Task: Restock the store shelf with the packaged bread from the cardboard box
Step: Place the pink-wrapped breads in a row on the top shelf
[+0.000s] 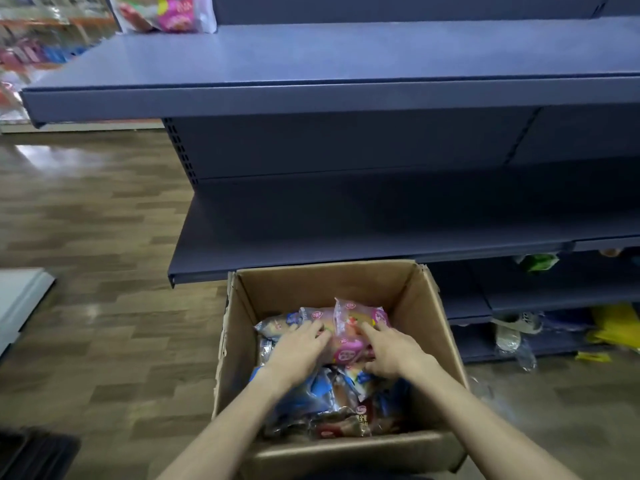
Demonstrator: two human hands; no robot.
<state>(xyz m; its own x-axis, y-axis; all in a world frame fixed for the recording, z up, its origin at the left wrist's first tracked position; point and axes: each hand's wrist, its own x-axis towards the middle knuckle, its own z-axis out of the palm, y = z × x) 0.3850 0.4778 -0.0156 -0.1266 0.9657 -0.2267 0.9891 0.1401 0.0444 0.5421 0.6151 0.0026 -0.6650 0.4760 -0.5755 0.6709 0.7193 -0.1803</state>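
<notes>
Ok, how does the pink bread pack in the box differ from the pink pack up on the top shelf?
The pink pack in the box lies on top of other packs inside the cardboard box, with the left hand and right hand on it; the pack on the top shelf stands alone, untouched. The box pack shows whole; the shelf pack is cut off by the frame edge. Both are clear-and-pink wrappers.

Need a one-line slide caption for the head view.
Both hands, left hand and right hand, reach into the cardboard box onto a pink bread pack below bare shelves.
</notes>
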